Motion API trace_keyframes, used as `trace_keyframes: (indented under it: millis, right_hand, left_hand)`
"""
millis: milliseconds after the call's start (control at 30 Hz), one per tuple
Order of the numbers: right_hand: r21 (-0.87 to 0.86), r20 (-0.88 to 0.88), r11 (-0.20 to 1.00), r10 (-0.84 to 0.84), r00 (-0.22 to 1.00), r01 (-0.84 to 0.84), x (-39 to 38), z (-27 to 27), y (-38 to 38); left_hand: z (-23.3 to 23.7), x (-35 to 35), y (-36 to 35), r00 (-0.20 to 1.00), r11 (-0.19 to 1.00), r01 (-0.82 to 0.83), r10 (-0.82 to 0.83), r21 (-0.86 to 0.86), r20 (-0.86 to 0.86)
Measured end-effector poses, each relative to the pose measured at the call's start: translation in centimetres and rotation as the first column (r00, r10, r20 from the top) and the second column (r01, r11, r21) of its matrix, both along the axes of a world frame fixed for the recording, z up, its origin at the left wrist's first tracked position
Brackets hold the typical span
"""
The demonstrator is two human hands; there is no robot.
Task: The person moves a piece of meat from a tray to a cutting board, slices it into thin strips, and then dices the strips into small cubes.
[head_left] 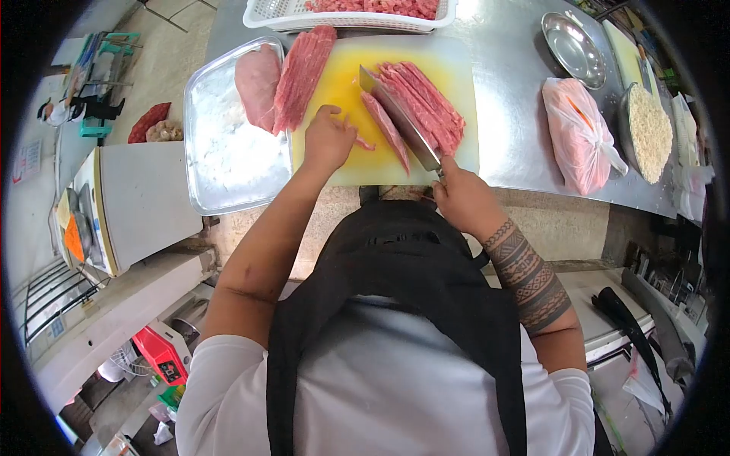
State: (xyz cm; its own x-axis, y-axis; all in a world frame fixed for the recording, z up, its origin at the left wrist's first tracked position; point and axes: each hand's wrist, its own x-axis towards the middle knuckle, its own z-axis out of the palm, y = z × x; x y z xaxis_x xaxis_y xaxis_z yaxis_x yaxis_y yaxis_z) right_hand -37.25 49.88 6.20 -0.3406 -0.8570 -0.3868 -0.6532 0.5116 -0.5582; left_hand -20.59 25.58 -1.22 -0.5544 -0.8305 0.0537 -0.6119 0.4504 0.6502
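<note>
My right hand (464,196) is wrapped round the handle of a cleaver (403,118). Its wide blade stands between a long strip of raw meat (385,133) on the left and a row of cut meat strips (426,106) on the right. All of this lies on a yellow-and-white cutting board (357,57). Over the board's left part, my left hand (328,142) is closed, with a small meat scrap (366,144) poking out by its fingers. Close beyond it, a large raw meat slab (306,76) leans across the edge of a metal tray (199,152).
A pale piece of meat (257,85) rests in the tray. At the back stands a white basket (262,17) of chopped meat. To the right are a steel bowl (574,49), a tied plastic bag (578,137) and a bowl of whitish bits (649,133). The steel table's edge runs before me.
</note>
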Motion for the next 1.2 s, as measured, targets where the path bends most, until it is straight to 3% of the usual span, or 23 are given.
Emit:
trace_keyframes:
  millis: [33,133,333,567,867,1067,1200]
  right_hand:
    - [0.0,0.004,1.0,0.001,1.0,-0.001,0.1,0.1,0.0]
    - [-0.019,-0.005,1.0,0.0,1.0,0.0,0.3,-0.1,0.0]
    - [-0.022,0.067,0.999,-0.043,0.997,0.044,-0.5,2.9,0.6]
    - [-0.073,0.101,0.996,-0.036,0.994,0.044,-0.8,6.5,2.6]
    - [0.028,0.149,0.999,-0.046,0.988,0.042,-1.1,8.5,1.4]
    - [0.089,0.115,0.996,-0.005,0.993,-0.005,-0.9,7.2,-1.1]
    - [0.002,0.047,1.0,0.016,0.999,-0.016,-0.1,4.1,-4.5]
  left_hand:
    - [-0.2,0.1,0.0,0.997,0.974,0.078,-0.071,-0.212,0.039]
    - [1.7,-1.8,0.7,0.976,0.976,0.19,-0.199,-0.11,-0.087]
    - [2.2,-3.7,-0.3,0.932,0.928,0.362,-0.359,-0.088,0.053]
    - [2.4,-4.1,-0.7,0.931,0.935,0.354,-0.351,-0.016,0.1]
    - [2.4,-4.1,-0.4,0.952,0.946,0.302,-0.305,0.117,0.015]
    - [1.8,-4.1,-0.4,0.96,0.953,0.279,-0.281,0.118,-0.003]
    - [2.4,-4.3,-0.4,0.952,0.944,0.302,-0.306,0.13,0.007]
